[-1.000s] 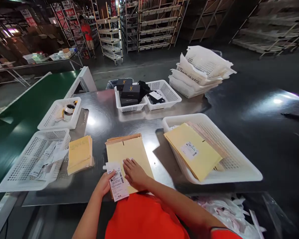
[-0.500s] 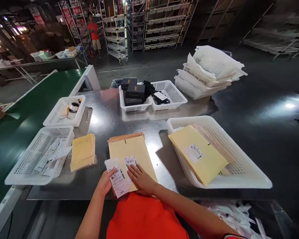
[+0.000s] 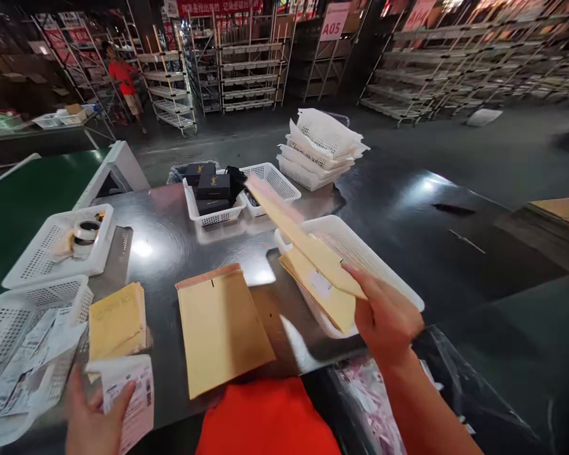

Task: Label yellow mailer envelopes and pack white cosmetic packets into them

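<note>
Between the fingers of my left hand (image 3: 92, 417) is a white sheet of printed labels (image 3: 135, 395), held low at the front left. My right hand (image 3: 389, 313) grips one end of a yellow padded envelope (image 3: 303, 243), which slants in the air above the large white basket (image 3: 410, 297). Inside that basket lie other yellow envelopes, the top one bearing a white label (image 3: 320, 284). A stack of yellow envelopes (image 3: 222, 328) rests on the metal table in front of me, with no label showing on its top one. Smaller yellow envelopes (image 3: 116, 319) lie beyond my left hand.
A white basket of label slips (image 3: 78, 309) and another with tape rolls (image 3: 88, 234) stand left, beside a green conveyor (image 3: 33, 183). Farther back are black boxes (image 3: 213, 186) in a basket and stacked baskets (image 3: 313, 170). A person (image 3: 123, 79) stands by the racks.
My right hand has left the stack and carried an envelope rightward over the large basket. My left hand has moved left with the label sheet. The view has turned to the right.
</note>
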